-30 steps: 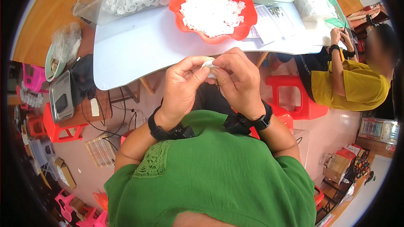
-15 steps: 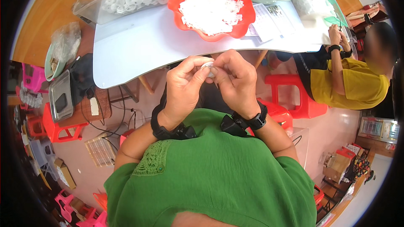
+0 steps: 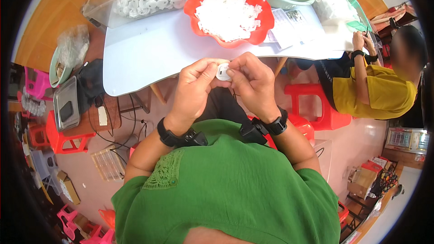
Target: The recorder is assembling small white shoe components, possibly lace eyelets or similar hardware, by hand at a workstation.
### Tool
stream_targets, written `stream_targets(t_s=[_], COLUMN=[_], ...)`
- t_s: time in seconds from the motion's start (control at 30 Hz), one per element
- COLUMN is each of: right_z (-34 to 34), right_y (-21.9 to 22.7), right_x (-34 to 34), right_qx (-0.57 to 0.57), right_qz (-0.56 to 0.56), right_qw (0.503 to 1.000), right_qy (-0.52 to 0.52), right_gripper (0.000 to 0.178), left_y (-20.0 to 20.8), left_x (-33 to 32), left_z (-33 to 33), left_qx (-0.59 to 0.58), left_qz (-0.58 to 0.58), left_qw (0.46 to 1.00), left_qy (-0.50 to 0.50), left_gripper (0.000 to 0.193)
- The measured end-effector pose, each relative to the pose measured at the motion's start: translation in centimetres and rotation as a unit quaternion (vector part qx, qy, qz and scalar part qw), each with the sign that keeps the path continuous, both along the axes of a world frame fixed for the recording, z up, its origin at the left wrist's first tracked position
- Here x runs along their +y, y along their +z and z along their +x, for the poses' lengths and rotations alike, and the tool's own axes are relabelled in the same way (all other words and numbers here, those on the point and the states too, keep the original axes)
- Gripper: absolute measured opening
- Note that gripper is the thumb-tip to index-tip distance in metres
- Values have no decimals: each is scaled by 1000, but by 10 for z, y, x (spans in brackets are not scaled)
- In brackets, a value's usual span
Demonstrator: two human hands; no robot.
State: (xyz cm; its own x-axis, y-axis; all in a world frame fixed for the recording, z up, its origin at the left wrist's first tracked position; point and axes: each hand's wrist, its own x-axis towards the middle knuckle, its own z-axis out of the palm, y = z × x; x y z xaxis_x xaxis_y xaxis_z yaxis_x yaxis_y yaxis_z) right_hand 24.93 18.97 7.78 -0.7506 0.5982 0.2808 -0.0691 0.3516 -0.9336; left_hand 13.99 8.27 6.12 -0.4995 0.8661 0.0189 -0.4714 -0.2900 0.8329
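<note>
Between my two hands, just in front of the table's near edge, is a small round white plastic piece (image 3: 223,72) with a dark slot in its face. My left hand (image 3: 195,83) pinches its left side between thumb and fingers. On the other side, the thumb and fingertips of my right hand (image 3: 253,81) close on its right edge. Beyond them on the table stands a red wavy-rimmed bowl (image 3: 199,26) heaped with small white pieces (image 3: 228,16). Both wrists wear black straps.
A clear bin (image 3: 101,11) of round white parts stands at the table's (image 3: 144,54) far left. Papers (image 3: 289,27) and a pale green basin (image 3: 275,0) lie right of the bowl. A co-worker in a yellow shirt (image 3: 379,88) sits at right, near a red stool (image 3: 312,104).
The white piece has been turned so that its flat slotted face shows. My left thumb has shifted left, off its front. Both hands stay in about the same place.
</note>
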Motion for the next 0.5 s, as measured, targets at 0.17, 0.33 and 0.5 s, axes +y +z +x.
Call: stream_targets(t_s=[0.17, 0.33, 0.5], right_z=[7, 10, 13], right_y=[13, 8, 13], right_x=[2, 4, 4], right_qx=[1, 12, 14], right_qz=[93, 98, 114], right_qw=[996, 995, 993], right_qy=[14, 11, 16], right_gripper=[18, 18, 16], left_y=[0, 3, 2], left_x=[-2, -3, -3], left_z=[-2, -2, 8], left_qx=[-54, -74, -17], left_qz=[24, 29, 17], left_qw=[998, 994, 999], left_qy=[-39, -76, -40], left_gripper=[24, 25, 25])
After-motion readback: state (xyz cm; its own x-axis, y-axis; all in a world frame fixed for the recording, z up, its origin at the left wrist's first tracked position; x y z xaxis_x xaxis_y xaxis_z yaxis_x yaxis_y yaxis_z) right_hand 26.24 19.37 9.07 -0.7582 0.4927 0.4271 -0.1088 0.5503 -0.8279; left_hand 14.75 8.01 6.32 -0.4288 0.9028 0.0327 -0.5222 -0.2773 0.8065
